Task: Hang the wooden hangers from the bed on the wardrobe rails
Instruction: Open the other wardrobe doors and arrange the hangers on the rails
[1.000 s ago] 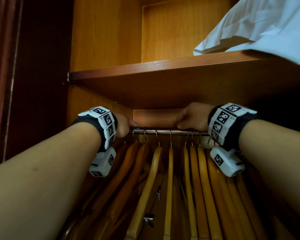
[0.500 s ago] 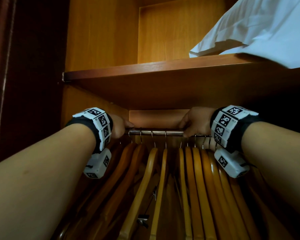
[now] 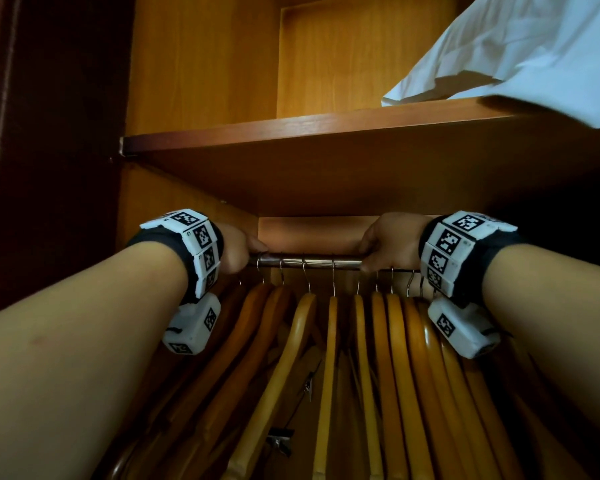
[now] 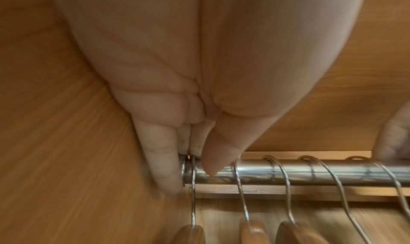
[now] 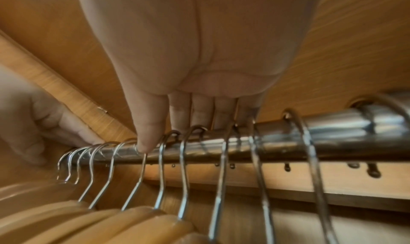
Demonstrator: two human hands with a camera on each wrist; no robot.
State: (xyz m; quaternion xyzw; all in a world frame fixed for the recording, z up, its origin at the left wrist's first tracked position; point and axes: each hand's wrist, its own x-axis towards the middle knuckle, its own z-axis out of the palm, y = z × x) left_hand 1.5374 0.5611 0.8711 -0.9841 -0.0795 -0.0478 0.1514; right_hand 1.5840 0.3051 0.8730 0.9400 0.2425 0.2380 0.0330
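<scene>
— So, since a second ago we've slid our right hand (image 3: 390,242) along the rail (image 3: 309,262) toward three o'clock, widening the gaps between hooks (image 5: 184,169).
— Spacing only, then; the hangers (image 3: 329,358) already hang. Our left hand (image 3: 236,249) pinches the nine o'clock hook; right fingers curl over the smooth steel. Wood glossy, curved.

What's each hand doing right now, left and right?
Left hand: fingers and thumb curled round the metal rail at its left end.
Right hand: gripping the same rail further right, among the hanger hooks.
</scene>
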